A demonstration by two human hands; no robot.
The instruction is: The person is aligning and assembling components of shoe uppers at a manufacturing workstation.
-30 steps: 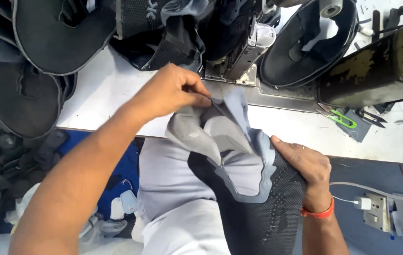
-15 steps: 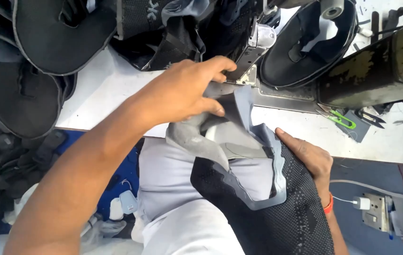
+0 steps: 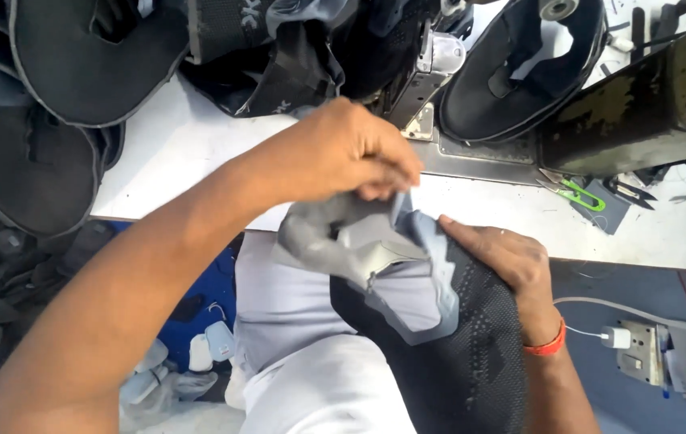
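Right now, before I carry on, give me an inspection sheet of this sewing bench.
Surface: white table, mostly bare near its front edge.
Job's things: grey and black shoe upper, folded, held over the lap in front of the sewing machine.
Clutter: stacked black shoe pieces at left and behind; green snips by the machine.
Grippers: left hand pinches the upper's top edge; right hand grips its side, orange wristband.
Cables: white plug and cord at a wall socket, lower right.
Surroundings: dark scraps on the floor, left.

Left hand (image 3: 351,153) pinching grey-and-black shoe upper (image 3: 407,281), right hand (image 3: 503,261) beneath, beside sewing machine (image 3: 431,72)
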